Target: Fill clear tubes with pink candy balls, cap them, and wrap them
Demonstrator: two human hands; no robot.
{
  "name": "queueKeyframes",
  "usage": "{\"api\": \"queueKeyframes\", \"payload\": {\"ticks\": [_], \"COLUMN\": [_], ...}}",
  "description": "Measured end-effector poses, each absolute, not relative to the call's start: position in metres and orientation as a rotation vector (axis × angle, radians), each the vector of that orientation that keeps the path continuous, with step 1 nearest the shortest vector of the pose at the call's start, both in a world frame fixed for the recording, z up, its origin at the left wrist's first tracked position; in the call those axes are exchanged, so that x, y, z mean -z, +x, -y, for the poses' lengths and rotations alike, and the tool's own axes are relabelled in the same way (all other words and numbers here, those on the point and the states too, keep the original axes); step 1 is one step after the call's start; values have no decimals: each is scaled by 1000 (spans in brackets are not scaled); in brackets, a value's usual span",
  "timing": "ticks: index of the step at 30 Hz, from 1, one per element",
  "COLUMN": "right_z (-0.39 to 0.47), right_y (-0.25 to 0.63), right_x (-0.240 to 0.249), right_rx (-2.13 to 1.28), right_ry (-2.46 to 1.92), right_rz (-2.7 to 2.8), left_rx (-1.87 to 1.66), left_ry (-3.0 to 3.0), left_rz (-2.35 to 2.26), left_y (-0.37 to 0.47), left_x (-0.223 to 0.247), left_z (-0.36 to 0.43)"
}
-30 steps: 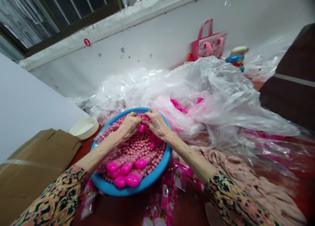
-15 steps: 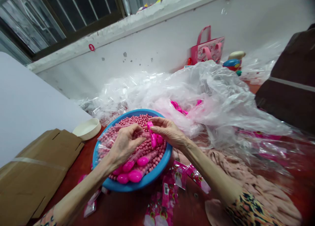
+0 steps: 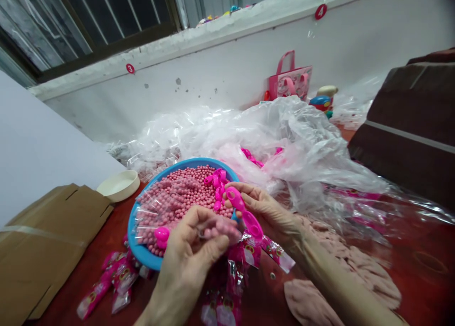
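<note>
My left hand [image 3: 188, 257] is closed around a short clear tube [image 3: 224, 229] holding pink beads. My right hand [image 3: 272, 214] pinches a bright pink plastic piece [image 3: 244, 211] with a round ring at its top and a wider oval opening at its lower end. The tube's end and the pink piece are close together in front of the basin's right rim. Behind the hands stands a blue basin [image 3: 134, 236] full of loose pink beads [image 3: 190, 184]. More pink plastic pieces [image 3: 217, 180] lie on the beads, and a rounded pink end [image 3: 162, 236] shows beside my left hand.
Pink printed packets [image 3: 121, 271] lie left of the basin and others [image 3: 227, 307] in front. Clear plastic bags [image 3: 305, 141] heap up behind. Folded cardboard [image 3: 53, 250] and a white dish [image 3: 119, 186] are at left, dark cardboard [image 3: 412, 122] and crumpled cloth [image 3: 348, 264] at right.
Both hands have come nearer to me from over the beads, carrying the tube and the pink piece. The pink piece is now turned with its opening downward. The view has shifted slightly.
</note>
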State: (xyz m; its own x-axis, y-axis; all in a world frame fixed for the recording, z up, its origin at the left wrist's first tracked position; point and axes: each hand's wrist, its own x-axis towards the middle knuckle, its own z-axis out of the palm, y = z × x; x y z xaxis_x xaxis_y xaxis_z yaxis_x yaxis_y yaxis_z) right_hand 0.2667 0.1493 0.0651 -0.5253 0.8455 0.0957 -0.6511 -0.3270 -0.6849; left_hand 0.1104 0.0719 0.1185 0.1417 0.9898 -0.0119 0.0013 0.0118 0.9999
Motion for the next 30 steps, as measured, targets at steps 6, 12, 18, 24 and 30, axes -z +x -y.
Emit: {"api": "queueKeyframes", "payload": {"ticks": [6, 12, 18, 24, 30], "right_z": [-112, -72, -49, -37, -37], "right_y": [299, 315, 307, 313, 323], "right_x": [-60, -59, -17, 0, -12], "right_rx": [-1824, -960, -751, -816, -587], "right_ry": [-620, -958, -1027, -1061, -995], "right_rz": [959, 1656, 1841, 1889, 1900], "left_rx": [-1070, -1034, -1029, -1015, -1012], "left_ry": [983, 1075, 1293, 1244, 1376], "left_rz": [-946, -1156, -1457, -1514, -1482], "left_y": [134, 141, 139, 153, 156], "left_x": [-83, -41, -5, 11, 14], "left_z": [-40, -34, -25, -16, -14]}}
